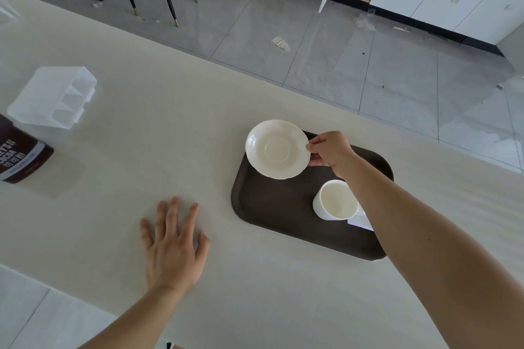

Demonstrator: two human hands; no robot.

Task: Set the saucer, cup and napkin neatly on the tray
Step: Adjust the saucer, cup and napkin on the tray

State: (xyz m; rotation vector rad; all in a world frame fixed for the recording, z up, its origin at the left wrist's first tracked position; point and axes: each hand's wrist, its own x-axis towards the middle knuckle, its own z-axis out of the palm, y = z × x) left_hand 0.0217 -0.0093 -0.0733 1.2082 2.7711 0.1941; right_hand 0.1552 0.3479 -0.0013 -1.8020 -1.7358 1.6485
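While our right hand (329, 151) pinches the right rim of the cream scalloped ceramic saucer (277, 149) above the far-left corner of the dark brown plastic tray (272, 207), left hand (173, 241) flat and splayed on the table, the white cup (334, 201) and white napkin (360, 222) sit near-right on the tray, so the saucer remains to place.

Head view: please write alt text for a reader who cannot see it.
A person's right hand holds a cream saucer by its rim over the far left corner of a dark tray, where a white cup and napkin already sit. The left hand rests flat on the pale table.
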